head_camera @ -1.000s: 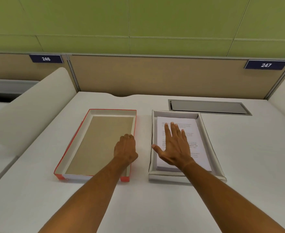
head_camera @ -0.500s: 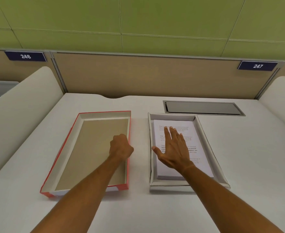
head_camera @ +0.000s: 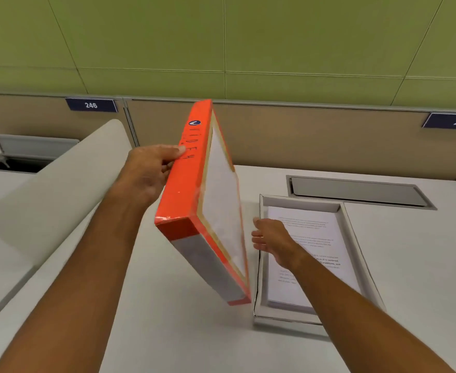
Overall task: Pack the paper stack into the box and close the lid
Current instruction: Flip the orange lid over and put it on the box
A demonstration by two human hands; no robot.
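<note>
The orange lid point(head_camera: 186, 189) is off the desk and tilted up on edge, its open side facing right toward the box. My left hand point(head_camera: 147, 173) grips its long orange side from the left, thumb on the printed face. The grey box point(head_camera: 356, 232) lies on the desk to the right with the paper stack point(head_camera: 318, 238) inside it, printed side up. My right hand point(head_camera: 271, 239) hovers over the box's left wall with fingers spread, beside the lid's lower edge; I cannot tell whether it touches the lid.
A metal cable hatch point(head_camera: 356, 191) is set into the white desk point(head_camera: 167, 332) behind the box. A white curved divider point(head_camera: 54, 189) borders the desk on the left, and a tan partition point(head_camera: 315, 135) runs along the back.
My left hand has lifted the lid off the desk and turned it up on edge. My right hand has left the paper stack and moved left toward the lid.
</note>
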